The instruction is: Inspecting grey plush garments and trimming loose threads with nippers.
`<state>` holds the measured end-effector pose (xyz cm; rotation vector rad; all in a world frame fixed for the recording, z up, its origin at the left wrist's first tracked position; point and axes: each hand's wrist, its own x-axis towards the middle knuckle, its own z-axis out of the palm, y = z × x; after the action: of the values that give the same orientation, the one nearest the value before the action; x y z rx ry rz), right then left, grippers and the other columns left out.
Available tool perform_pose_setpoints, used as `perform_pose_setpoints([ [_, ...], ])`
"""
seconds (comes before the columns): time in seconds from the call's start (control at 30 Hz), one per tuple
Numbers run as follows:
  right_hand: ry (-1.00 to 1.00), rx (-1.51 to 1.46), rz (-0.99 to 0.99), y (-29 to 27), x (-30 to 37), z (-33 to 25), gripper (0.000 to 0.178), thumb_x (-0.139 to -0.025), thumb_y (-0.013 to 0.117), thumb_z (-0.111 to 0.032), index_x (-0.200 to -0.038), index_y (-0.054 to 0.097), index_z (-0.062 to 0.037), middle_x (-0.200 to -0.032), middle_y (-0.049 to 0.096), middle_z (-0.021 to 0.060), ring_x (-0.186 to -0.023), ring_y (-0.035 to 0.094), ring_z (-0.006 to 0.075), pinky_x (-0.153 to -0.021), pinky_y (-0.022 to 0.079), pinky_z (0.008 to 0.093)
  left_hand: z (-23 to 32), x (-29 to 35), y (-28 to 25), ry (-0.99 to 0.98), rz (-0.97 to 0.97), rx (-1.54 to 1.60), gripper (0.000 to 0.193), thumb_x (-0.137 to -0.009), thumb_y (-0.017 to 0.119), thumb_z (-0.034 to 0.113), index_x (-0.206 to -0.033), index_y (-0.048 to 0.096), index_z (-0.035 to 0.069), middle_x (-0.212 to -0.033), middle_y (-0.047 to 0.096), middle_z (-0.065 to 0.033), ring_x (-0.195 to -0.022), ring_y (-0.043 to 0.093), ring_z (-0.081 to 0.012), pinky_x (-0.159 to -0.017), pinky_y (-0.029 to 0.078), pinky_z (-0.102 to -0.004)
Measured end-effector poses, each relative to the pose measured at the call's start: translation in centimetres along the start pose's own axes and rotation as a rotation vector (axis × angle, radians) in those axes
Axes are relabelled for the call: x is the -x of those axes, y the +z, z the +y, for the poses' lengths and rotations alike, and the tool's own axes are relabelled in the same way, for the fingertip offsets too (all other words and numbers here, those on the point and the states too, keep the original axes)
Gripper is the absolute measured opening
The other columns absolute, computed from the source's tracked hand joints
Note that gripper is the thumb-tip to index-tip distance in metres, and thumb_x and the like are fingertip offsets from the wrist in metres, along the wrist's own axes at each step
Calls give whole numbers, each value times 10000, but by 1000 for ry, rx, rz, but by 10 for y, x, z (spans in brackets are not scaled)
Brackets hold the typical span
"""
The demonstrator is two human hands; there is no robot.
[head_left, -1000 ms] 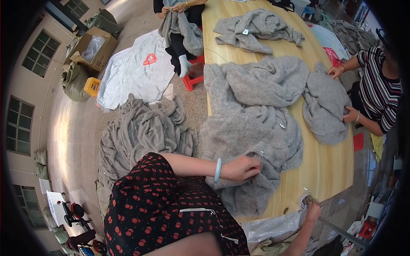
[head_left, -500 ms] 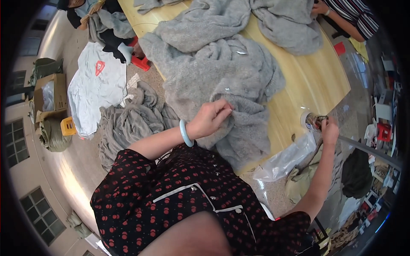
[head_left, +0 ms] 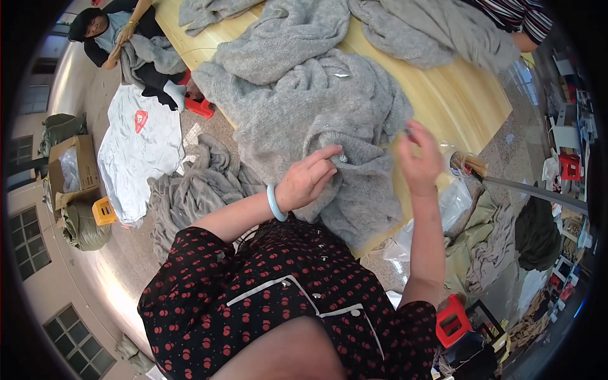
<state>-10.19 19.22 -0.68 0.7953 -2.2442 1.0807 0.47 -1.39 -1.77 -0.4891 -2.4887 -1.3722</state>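
Note:
A grey fuzzy knit garment (head_left: 285, 117) lies bunched over the near side of the wooden table. My left hand (head_left: 310, 179), with a pale bangle at the wrist, pinches its fabric beside a small sparkling button (head_left: 343, 158). A white tag shows higher up on the knit. Over the table to the right of the garment is my right hand (head_left: 420, 158), blurred by motion. Its fingers are drawn together around something small and dark at the tips, too unclear to name. Right of that hand, a clear tub (head_left: 467, 164) with brown stick-like pieces stands by the table edge.
More grey knits (head_left: 418, 35) cover the far part of the wooden table (head_left: 468, 104). A seated person (head_left: 120, 38) handles grey fabric at far left; a striped sleeve (head_left: 535, 22) shows at far right. Clear plastic bags (head_left: 451, 202) hang at the near right edge. Grey cloth (head_left: 190, 196) is heaped on the left.
My right hand has left the tub and moved left toward the garment, with something small at its fingertips. My left hand stays on the knit; the sparkling button now shows beside it.

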Motion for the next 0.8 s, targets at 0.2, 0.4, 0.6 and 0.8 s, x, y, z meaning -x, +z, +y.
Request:
perform_pose_setpoints([
  [0.2,-175,1,-372,37,43,9,186,-697,592,0,-876,540,2,-914,610,137,-718,610,253,-640,496,294,-20,25,-3,-39,-100,-72,89,-774,559,29,-816,485,4,-1138,498,-168,-873,566,-315,-699,478,-337],
  [0.4,335,-233,-468,48,40,-2,157,-764,580,-66,-902,535,-4,-772,596,90,-663,572,162,-608,458,260,-21,28,-8,-173,-110,33,90,-787,547,35,-796,469,-8,-1132,500,-165,-842,558,-331,-690,473,-354],
  [0.6,864,-227,-557,80,23,-4,352,-748,647,-148,-1035,515,8,-686,561,13,-608,498,69,-552,408,220,-17,32,-8,-157,-121,81,72,-802,530,35,-805,471,-7,-1097,520,-175,-818,564,-335,-680,467,-344],
  [0.8,1159,-734,-587,65,31,2,404,-766,621,-142,-1115,499,21,-738,555,-26,-660,488,64,-606,386,203,-15,41,-4,-642,-95,560,100,-887,452,86,-832,476,6,-1082,555,-139,-809,557,-121,-682,458,-244],
])
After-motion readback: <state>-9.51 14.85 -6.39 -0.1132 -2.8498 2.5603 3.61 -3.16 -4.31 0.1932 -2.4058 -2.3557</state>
